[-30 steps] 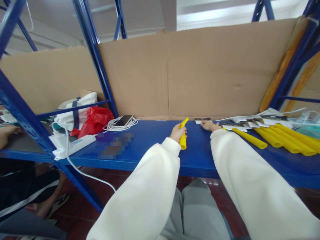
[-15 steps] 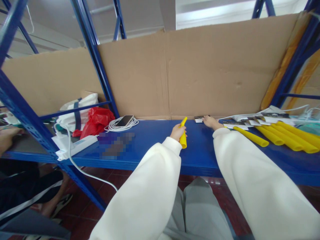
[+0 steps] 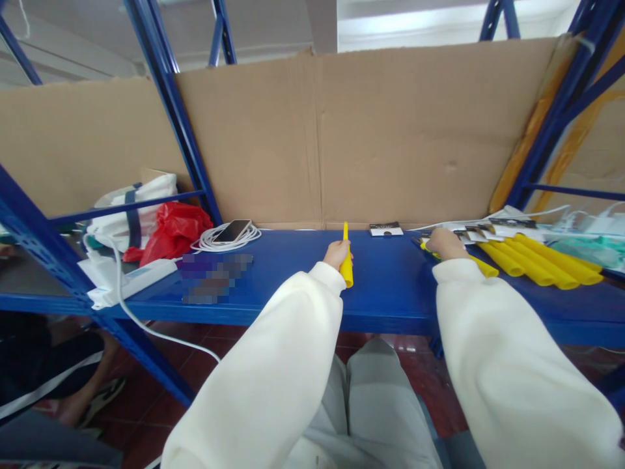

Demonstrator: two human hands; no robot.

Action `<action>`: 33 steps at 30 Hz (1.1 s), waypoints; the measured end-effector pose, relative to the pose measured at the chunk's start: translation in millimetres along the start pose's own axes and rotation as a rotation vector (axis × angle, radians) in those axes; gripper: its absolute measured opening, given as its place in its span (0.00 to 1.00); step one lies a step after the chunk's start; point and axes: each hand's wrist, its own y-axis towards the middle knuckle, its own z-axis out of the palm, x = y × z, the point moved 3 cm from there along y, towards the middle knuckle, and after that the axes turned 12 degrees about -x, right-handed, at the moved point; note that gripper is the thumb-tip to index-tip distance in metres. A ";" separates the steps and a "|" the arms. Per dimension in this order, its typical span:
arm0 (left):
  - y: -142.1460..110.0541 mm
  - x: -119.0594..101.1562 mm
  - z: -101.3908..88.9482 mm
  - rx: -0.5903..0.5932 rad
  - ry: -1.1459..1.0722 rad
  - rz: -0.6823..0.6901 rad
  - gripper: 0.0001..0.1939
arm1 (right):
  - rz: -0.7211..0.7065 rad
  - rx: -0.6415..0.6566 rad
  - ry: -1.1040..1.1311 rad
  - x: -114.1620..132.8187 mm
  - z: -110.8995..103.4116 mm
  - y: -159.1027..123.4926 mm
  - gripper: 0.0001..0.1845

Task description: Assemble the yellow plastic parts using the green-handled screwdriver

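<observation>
My left hand point(image 3: 336, 255) is closed round a yellow tapered tube point(image 3: 347, 270), held nearly upright above the blue shelf top point(image 3: 297, 260). My right hand point(image 3: 446, 244) is over the shelf to the right, fingers curled down. A small dark and yellow thing point(image 3: 424, 245) pokes out at its fingertips, too small to identify. Beneath that hand lies another yellow tube point(image 3: 484, 267), partly hidden. A black-and-white card point(image 3: 385, 229) rests by the cardboard, between my two hands. Farther right, several yellow tubes point(image 3: 541, 264) lie side by side with black-and-white cards at their far ends.
A cardboard panel point(image 3: 415, 137) closes the shelf's back. Leftward are a phone point(image 3: 233, 230) on a coiled white cable point(image 3: 208, 242), a red plastic bag point(image 3: 180, 228) and a white power strip point(image 3: 141, 281). A blue upright point(image 3: 183, 124) stands behind them. Another person's leg point(image 3: 88, 384) shows at lower left.
My right hand has let go of the black-and-white card and moved right, to the yellow tube nearest it. My left hand still holds its tube, now turned more upright. The view has shifted slightly.
</observation>
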 end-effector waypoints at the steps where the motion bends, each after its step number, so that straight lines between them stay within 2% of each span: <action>1: 0.2 0.6 -0.4 -0.007 0.002 0.000 0.08 | 0.012 0.015 -0.015 -3.2 2.6 -1.4 0.26; 4: 2.0 2.8 -1.0 -0.030 0.008 -0.008 0.10 | 0.000 0.035 -0.053 -10.9 11.2 0.5 0.24; 10: 7.9 5.2 -1.9 -0.036 0.055 0.027 0.10 | -0.130 0.088 -0.071 -16.1 18.6 6.2 0.24; 14: 9.2 5.6 -6.1 0.060 0.102 0.015 0.11 | -0.054 0.093 -0.069 -14.7 12.2 -3.0 0.28; 17: 8.4 5.1 -12.4 0.114 0.112 -0.011 0.12 | -0.037 0.064 -0.060 -11.1 8.5 -9.0 0.26; 25: 8.3 2.3 -19.6 0.110 0.141 -0.036 0.13 | -0.016 -0.012 0.033 -3.7 -0.3 -14.0 0.24; 27: 9.6 2.9 -19.1 0.103 0.137 -0.027 0.13 | -0.091 -0.020 0.088 2.4 -2.3 -15.9 0.23; 33: 13.8 5.6 -18.1 0.097 0.122 -0.010 0.13 | -0.492 0.016 0.275 33.6 -0.8 -31.0 0.21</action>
